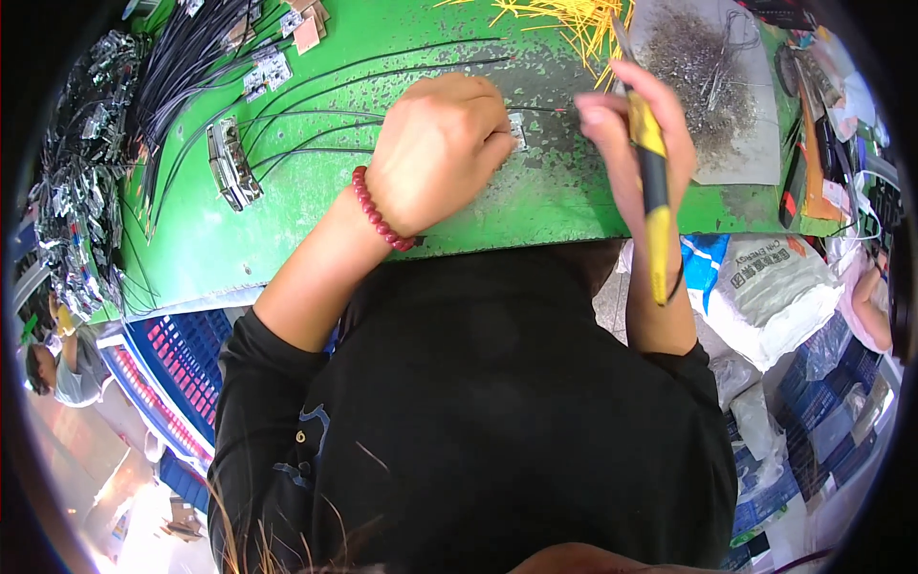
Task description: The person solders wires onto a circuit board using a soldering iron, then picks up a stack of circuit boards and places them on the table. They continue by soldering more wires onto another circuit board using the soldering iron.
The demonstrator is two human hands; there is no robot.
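My left hand is closed at the middle of the green bench, back of the hand up, its fingertips mostly hidden. A small silvery circuit board shows at its thumb and forefinger, and black cables run under the palm from the left. To the right, my right hand grips a soldering iron with a yellow and black handle. The iron's tip end points away from me, toward a bunch of thin yellow wires. A metal-framed part lies left of my left hand.
Bundled black cables with small boards cover the far left of the green bench. Dark scraps lie on a pale sheet at right. Blue crates and a white sack stand below. Another person is at far left.
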